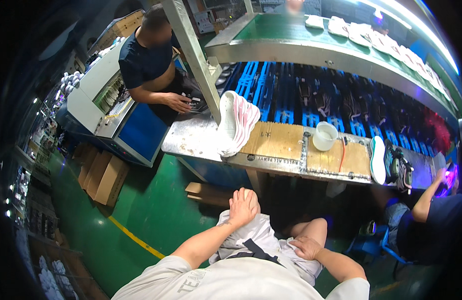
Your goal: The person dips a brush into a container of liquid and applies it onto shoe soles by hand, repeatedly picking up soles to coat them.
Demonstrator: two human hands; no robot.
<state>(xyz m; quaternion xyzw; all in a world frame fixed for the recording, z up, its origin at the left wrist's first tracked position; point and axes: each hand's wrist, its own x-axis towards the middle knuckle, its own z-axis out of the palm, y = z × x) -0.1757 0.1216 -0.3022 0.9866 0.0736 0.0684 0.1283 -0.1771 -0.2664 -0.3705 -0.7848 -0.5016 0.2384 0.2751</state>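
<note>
My left hand (243, 205) rests on my left knee, fingers spread, holding nothing. On the other thigh lies my right hand (305, 247), its fingers slightly bent over the light shorts. Before me, a row of white and pink shoe soles (236, 122) stands nested at the left part of the metal bench. Two pieces of cardboard (274, 140) cover the bench's middle, with a translucent plastic cup (325, 135) and a thin red strip (343, 153) on the right one. A white sole with a teal edge (377, 160) lies beside dark shoe uppers (398, 168).
A co-worker (152, 63) handles a dark shoe at left, near a machine (114, 112). Another co-worker (433, 221) sits at right. White soles line the raised green conveyor (276, 28). Cardboard boxes (103, 176) stand on the floor; a slanted metal post (195, 56) rises from the bench.
</note>
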